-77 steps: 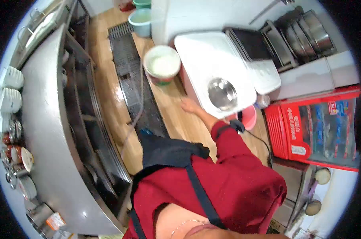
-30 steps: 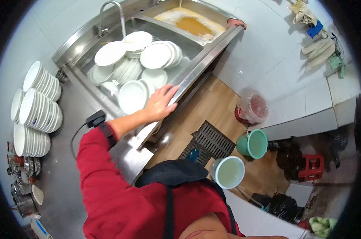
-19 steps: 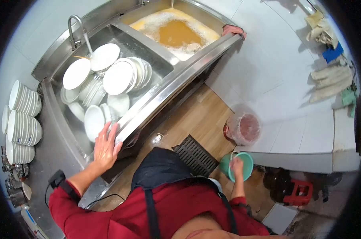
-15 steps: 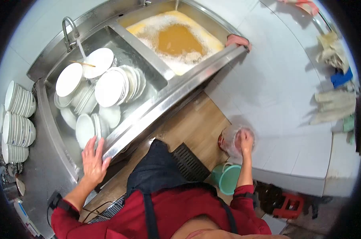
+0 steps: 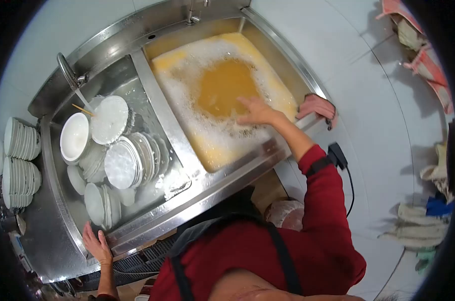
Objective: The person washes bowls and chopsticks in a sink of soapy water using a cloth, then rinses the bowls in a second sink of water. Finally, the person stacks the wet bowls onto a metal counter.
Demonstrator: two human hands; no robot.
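My left hand (image 5: 97, 245) rests on the front left corner of the steel sink (image 5: 152, 228), fingers outstretched and holding nothing. Close by it, white plates (image 5: 96, 205) stand on edge in the left basin. More stacked plates (image 5: 122, 163) and a white bowl (image 5: 74, 136) lie further in, and a thin stick (image 5: 82, 110) rests among them. My right hand (image 5: 260, 111) reaches over the right basin, fingers apart, at the surface of the foamy yellow-brown water (image 5: 227, 85). Whether the fingertips dip into the water is hard to make out.
Water runs from the faucet (image 5: 69, 72) into the left basin. A pink cloth (image 5: 317, 108) hangs over the sink's right front corner. Stacked bowls (image 5: 21, 181) stand on the left counter. Gloves and cloths (image 5: 420, 226) hang at right. A clear plastic bag (image 5: 286, 214) sits below the sink.
My right hand has left the clear plastic bag low on the right and moved up over the foamy water, its fist opening. My left hand stays at the sink edge. The view has shifted.
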